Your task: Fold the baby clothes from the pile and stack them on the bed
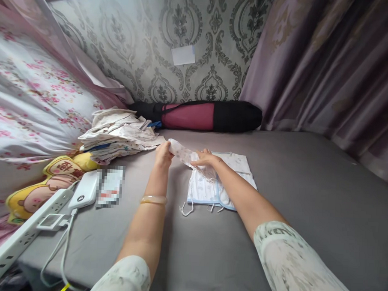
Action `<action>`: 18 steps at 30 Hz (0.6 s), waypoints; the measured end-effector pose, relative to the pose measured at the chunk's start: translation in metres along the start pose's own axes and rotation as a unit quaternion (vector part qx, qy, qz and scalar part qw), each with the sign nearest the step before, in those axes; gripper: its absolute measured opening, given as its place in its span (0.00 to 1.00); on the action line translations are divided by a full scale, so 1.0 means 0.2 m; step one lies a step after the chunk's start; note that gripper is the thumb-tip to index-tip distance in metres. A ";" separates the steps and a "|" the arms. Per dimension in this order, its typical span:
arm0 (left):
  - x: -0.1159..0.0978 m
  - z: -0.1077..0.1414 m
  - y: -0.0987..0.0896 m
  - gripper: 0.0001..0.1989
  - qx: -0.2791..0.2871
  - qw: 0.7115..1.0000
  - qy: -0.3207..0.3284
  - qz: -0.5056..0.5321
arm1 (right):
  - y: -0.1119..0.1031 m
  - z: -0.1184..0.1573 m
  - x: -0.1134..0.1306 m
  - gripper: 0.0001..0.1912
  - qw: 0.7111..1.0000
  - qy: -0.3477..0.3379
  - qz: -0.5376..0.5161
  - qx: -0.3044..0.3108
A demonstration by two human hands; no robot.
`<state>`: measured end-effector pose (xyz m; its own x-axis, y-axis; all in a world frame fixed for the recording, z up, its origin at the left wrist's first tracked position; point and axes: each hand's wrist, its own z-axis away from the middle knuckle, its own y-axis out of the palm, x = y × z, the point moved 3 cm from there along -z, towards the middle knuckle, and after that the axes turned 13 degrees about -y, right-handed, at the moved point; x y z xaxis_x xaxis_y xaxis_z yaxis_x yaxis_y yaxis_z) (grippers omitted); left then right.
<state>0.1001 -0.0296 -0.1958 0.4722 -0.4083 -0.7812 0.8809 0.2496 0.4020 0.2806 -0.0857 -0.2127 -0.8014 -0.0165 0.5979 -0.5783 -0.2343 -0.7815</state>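
Observation:
A small white garment [201,191] with light blue edging and thin ties lies on the grey sheet in front of me. My left hand [164,154] is closed on the end of its pale printed sleeve, which is lifted and stretched out to the left. Over the sleeve's inner part, near the garment's body, lies my right hand [206,158], its fingers pointing left and touching the fabric. My right forearm hides part of the garment's right side.
Folded clothes [117,131] are piled at the left. A black and maroon bag [187,115] lies along the wall. A power strip [26,237], a white power bank [84,190] with cables and a yellow cushion [34,196] are at the lower left.

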 end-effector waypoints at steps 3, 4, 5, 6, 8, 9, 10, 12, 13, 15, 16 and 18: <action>0.06 0.05 0.11 0.02 -0.002 0.995 0.060 -0.084 | -0.05 0.07 -0.02 0.34 0.989 -0.004 -0.132 -0.073; 0.09 0.07 0.14 0.02 -0.003 0.990 0.082 -0.116 | -0.07 0.10 -0.04 0.28 0.974 0.003 -0.196 -0.114; 0.12 0.09 0.18 0.03 -0.004 0.984 0.105 -0.144 | -0.08 0.14 -0.07 0.23 0.948 0.015 -0.276 -0.159; 0.16 0.10 0.22 0.04 -0.006 0.977 0.129 -0.169 | -0.08 0.17 -0.10 0.20 0.912 0.029 -0.360 -0.195; 0.25 0.14 0.28 0.05 -0.010 0.961 0.179 -0.211 | -0.08 0.25 -0.16 0.17 0.837 0.056 -0.498 -0.217; 0.29 0.16 0.31 0.06 -0.009 0.953 0.201 -0.228 | -0.07 0.29 -0.19 0.17 0.806 0.069 -0.547 -0.212; 0.33 0.18 0.34 0.06 -0.006 0.945 0.219 -0.243 | -0.06 0.32 -0.21 0.18 0.781 0.080 -0.585 -0.206; 0.42 0.22 0.39 0.07 0.001 0.932 0.237 -0.273 | -0.05 0.37 -0.25 0.19 0.745 0.096 -0.627 -0.205; 0.45 0.24 0.40 0.07 0.004 0.927 0.240 -0.288 | -0.04 0.39 -0.27 0.19 0.733 0.098 -0.640 -0.209; 0.52 0.28 0.42 0.07 0.017 0.917 0.240 -0.317 | -0.03 0.40 -0.28 0.19 0.713 0.093 -0.660 -0.217; 0.55 0.31 0.43 0.06 0.036 0.913 0.237 -0.331 | -0.03 0.41 -0.29 0.19 0.704 0.088 -0.670 -0.218; 0.59 0.35 0.45 0.06 0.106 0.900 0.228 -0.357 | -0.02 0.40 -0.29 0.19 0.690 0.079 -0.686 -0.219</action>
<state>0.2370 -0.1167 -0.2188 -0.2363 0.0160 -0.9716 0.9634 -0.1264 -0.2364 0.3419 -0.1614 -0.2290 0.5586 0.0432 0.8283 -0.7718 0.3929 0.5000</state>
